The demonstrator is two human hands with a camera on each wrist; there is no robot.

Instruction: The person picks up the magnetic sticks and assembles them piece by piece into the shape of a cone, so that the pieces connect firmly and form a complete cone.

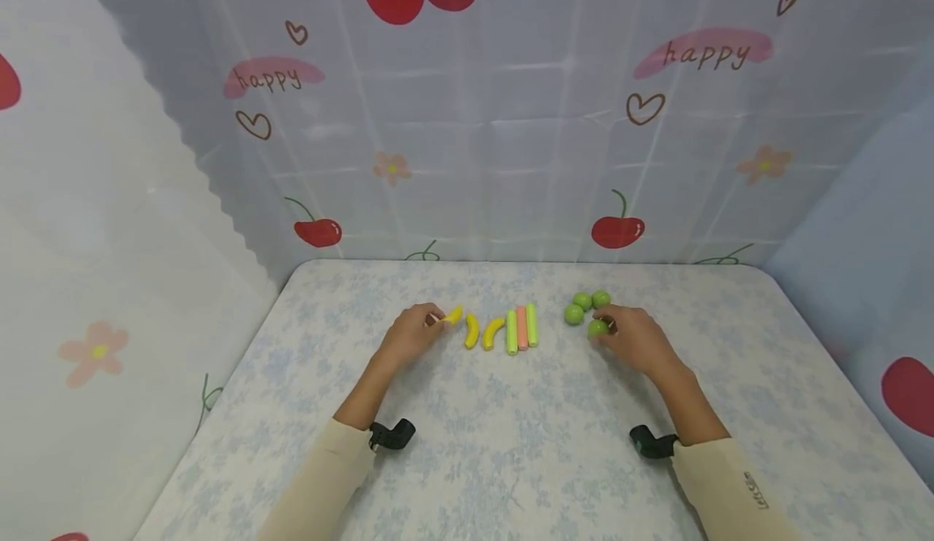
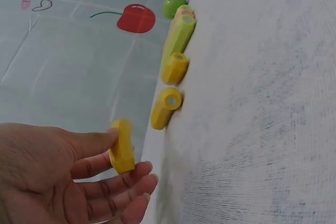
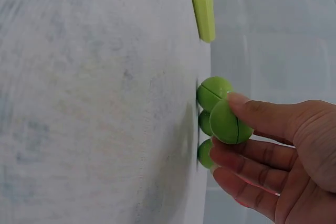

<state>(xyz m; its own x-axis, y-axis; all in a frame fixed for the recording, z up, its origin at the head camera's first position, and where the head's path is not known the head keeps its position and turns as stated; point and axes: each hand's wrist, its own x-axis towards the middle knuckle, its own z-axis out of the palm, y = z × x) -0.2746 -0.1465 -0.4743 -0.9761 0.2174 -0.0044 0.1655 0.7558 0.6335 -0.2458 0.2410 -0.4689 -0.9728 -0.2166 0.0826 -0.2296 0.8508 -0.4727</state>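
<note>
Between thumb and fingers, the left hand [image 1: 414, 334] pinches a yellow banana-shaped piece [image 2: 123, 147], tilted in the head view. Two more yellow pieces [image 1: 472, 331] [image 1: 493, 333] lie just right of it. The right hand [image 1: 639, 338] pinches a green ball [image 3: 230, 123] between thumb and fingers. Three other green balls [image 1: 573, 314] [image 1: 581, 301] [image 1: 601, 298] sit close together behind and left of that ball. In the right wrist view the held ball partly covers them.
Side by side mid-table stand out two light green sticks [image 1: 511, 332] [image 1: 532, 326] with a pink stick [image 1: 521, 328] between them. The patterned table [image 1: 511, 444] meets a curtain printed with cherries [image 1: 481, 200] at its back edge.
</note>
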